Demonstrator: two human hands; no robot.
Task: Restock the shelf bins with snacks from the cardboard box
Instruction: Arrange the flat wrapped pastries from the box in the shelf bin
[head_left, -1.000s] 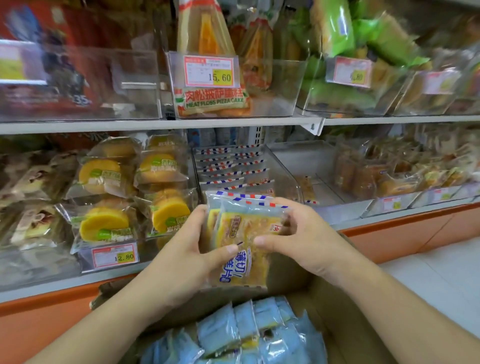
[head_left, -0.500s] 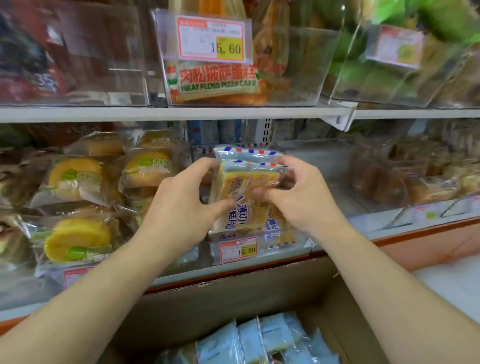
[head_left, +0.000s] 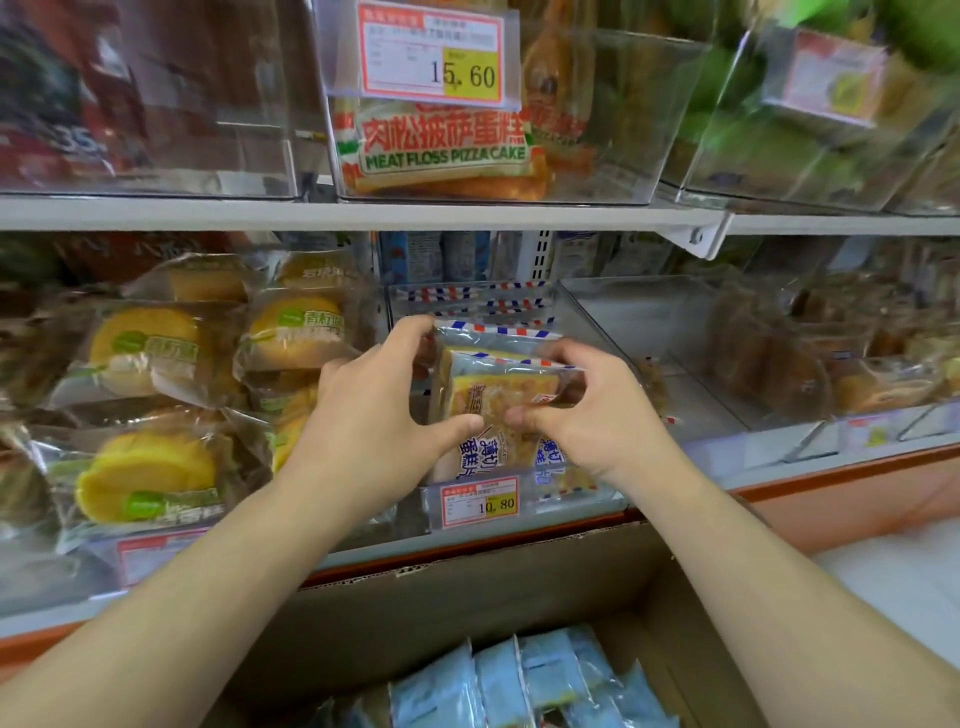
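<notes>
Both hands hold a small stack of clear-wrapped sliced cake packs (head_left: 498, 400) with red-and-blue striped edges, inside the front of a clear shelf bin (head_left: 571, 306) on the lower shelf. My left hand (head_left: 379, 415) grips the stack's left side, fingers over the top. My right hand (head_left: 587, 415) pinches its right side. More of the same packs (head_left: 467, 301) stand at the back of that bin. The open cardboard box (head_left: 467, 592) sits below the shelf, with several pale blue packs (head_left: 498, 680) inside.
A 10.80 price tag (head_left: 480, 503) hangs on the bin's front. Yellow round cakes (head_left: 150, 478) fill the bins to the left. A nearly bare clear bin (head_left: 675, 353) lies to the right. Above, an upper shelf (head_left: 363, 213) carries bins of meat floss pizza cake (head_left: 441, 150).
Both hands carried the cake packs up from over the box and forward into the bin behind the 10.80 tag. The view moved closer to the shelf.
</notes>
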